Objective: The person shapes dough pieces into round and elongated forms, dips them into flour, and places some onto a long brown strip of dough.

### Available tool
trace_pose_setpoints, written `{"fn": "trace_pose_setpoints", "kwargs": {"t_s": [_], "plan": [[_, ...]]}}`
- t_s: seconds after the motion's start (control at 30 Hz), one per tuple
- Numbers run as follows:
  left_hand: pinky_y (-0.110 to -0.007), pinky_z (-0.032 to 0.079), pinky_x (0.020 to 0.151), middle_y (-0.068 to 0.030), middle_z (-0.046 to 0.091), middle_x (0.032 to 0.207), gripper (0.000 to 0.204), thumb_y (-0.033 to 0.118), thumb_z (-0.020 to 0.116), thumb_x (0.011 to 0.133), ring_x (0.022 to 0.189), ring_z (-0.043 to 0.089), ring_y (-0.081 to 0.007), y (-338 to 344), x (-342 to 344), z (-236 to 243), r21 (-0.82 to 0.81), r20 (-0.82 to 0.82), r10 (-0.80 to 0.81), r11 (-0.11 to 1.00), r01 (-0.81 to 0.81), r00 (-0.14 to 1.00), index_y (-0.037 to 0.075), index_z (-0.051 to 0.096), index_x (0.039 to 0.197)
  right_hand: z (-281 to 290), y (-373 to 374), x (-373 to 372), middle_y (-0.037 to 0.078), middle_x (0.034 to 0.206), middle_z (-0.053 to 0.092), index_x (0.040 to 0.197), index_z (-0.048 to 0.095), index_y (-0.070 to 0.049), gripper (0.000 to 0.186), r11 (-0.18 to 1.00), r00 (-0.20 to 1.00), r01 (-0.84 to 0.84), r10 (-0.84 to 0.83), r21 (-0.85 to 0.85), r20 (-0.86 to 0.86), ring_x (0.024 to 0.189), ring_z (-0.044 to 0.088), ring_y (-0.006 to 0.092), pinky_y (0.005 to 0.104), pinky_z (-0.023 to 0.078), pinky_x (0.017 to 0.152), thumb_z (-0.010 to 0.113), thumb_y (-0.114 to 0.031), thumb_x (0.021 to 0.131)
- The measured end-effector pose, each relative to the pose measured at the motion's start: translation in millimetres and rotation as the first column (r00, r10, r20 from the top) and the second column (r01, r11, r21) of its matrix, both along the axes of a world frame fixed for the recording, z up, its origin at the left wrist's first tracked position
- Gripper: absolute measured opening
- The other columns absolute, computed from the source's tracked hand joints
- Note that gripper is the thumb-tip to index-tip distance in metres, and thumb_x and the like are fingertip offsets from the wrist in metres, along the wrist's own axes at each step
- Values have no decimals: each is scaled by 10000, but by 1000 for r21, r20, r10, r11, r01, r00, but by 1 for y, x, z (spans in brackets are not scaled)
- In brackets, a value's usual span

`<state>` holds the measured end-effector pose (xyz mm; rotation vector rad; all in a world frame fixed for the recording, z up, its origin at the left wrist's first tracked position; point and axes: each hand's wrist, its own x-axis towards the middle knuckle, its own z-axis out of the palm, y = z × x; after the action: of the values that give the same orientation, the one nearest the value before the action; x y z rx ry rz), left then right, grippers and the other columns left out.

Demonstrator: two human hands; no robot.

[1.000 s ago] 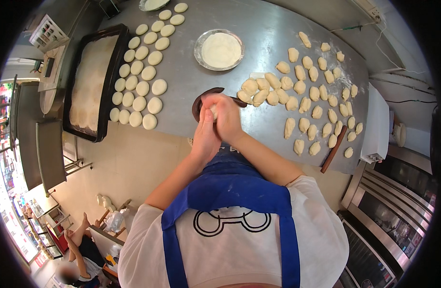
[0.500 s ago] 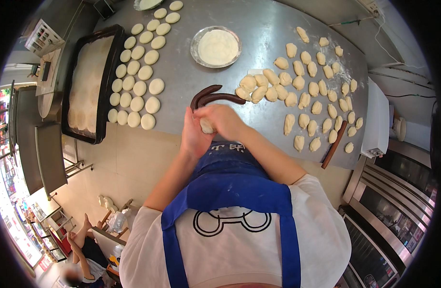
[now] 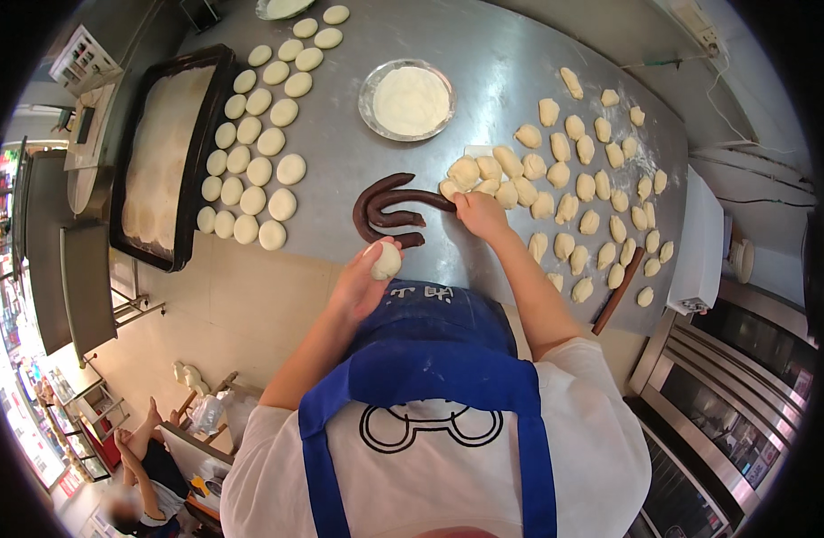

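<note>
In my left hand (image 3: 353, 289), close to the table's near edge, rests a smooth round dough ball (image 3: 387, 262), with the fingers curled round it. My right hand (image 3: 483, 218) is closed, its fingertips at the right end of a long rope of dark brown paste (image 3: 410, 196). This rope lies bent in curves on the metal table, its lower end just above the dough ball. Beyond the right fingertips is a heap of pale dough pieces (image 3: 509, 162), one partly behind the rope's end.
A metal bowl of white flour (image 3: 412, 100) stands at the far middle. Rows of flat dough rounds (image 3: 270, 142) lie left, beside a black-rimmed baking tray (image 3: 161, 152). Loose dough pieces (image 3: 586, 186) and a brown rolling pin (image 3: 620, 291) lie right. A person (image 3: 152, 475) sits at lower left.
My hands, earlier together around the dough, have parted. The right one has moved right to the paste rope's end; the left one keeps the ball, now fully in sight, and more rope shows.
</note>
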<state>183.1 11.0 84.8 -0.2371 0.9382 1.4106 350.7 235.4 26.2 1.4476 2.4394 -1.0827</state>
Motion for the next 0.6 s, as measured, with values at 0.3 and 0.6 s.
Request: {"fn": "trace_pose_setpoints", "kwargs": {"t_s": [0.3,0.6], "plan": [[-374,476,981,-120,602,1153,369,221,512,1022,1069,601,-248,16,-3,8,-21,-18,-60,998,59,998,-10,477,1308,-11,31,-40,203,926,695,869,669,-22,306,956,972,118,-56,269,-227,897,669,376,473,526,784,454,-232,931],[-380,541,814,-175,611,1159,716,179,599,909,967,640,-260,39,19,-42,-200,-768,-491,794,574,411,62,256,1526,-20,-25,2,77,840,613,919,697,-86,274,861,948,-81,223,502,-229,806,631,290,411,516,756,766,-297,758]]}}
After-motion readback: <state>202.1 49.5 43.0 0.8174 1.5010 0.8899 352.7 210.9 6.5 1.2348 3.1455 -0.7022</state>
